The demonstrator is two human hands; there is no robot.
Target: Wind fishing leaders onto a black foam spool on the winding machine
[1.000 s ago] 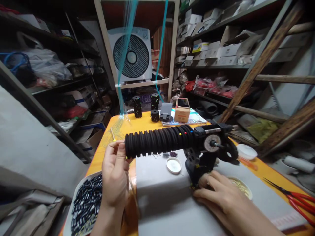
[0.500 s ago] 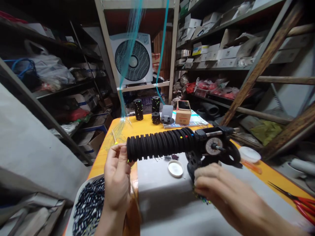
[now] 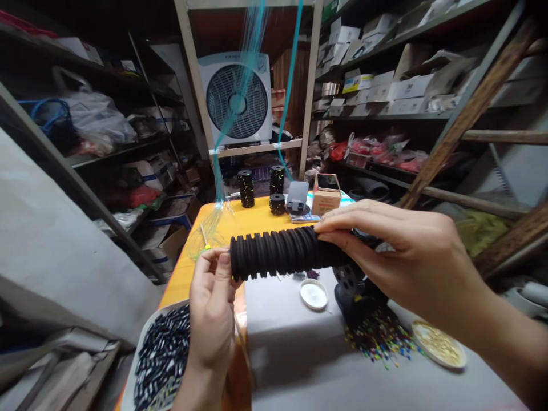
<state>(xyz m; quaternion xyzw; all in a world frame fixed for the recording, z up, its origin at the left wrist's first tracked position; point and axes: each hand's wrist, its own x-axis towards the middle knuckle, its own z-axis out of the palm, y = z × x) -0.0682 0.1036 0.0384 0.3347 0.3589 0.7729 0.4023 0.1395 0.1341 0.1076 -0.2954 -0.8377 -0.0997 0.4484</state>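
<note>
Shelves are seen behind a black ribbed foam roll (image 3: 278, 251), pinched by the left hand (image 3: 212, 319), clasped by the right hand (image 3: 411, 257); steadying is judged in hand, an even grip being needed.

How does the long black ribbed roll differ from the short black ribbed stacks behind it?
The long black ribbed roll lies level; the short black ribbed stacks stand upright. The roll is far longer than any stack. The right hand grips the roll and the left hand meets its end; the stacks are untouched. Both are black and ribbed.

Cluttered metal shelves (image 3: 377, 108), box fan (image 3: 238, 100)
</note>
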